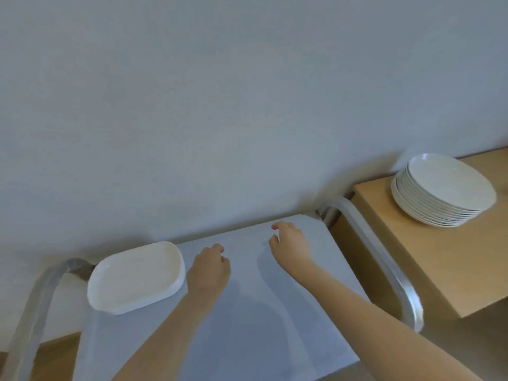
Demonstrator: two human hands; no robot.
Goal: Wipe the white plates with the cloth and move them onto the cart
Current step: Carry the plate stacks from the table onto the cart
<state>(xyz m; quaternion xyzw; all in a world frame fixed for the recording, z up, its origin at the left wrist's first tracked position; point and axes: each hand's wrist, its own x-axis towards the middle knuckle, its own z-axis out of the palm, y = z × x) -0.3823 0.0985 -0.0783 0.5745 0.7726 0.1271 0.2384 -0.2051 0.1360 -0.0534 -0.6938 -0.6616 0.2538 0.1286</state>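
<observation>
Pale wall backs the cart (pixel 275 312); both hands, left hand (pixel 210 270) and right hand (pixel 288 243), hover empty, fingers loosely curled. Next, the person should probably reach right for the plate stack (pixel 442 191), lifting only the top plate.

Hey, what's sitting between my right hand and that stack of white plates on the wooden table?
In the head view, only the cart's metal handle and bare table edge lie between the right hand and the plate stack.
</observation>
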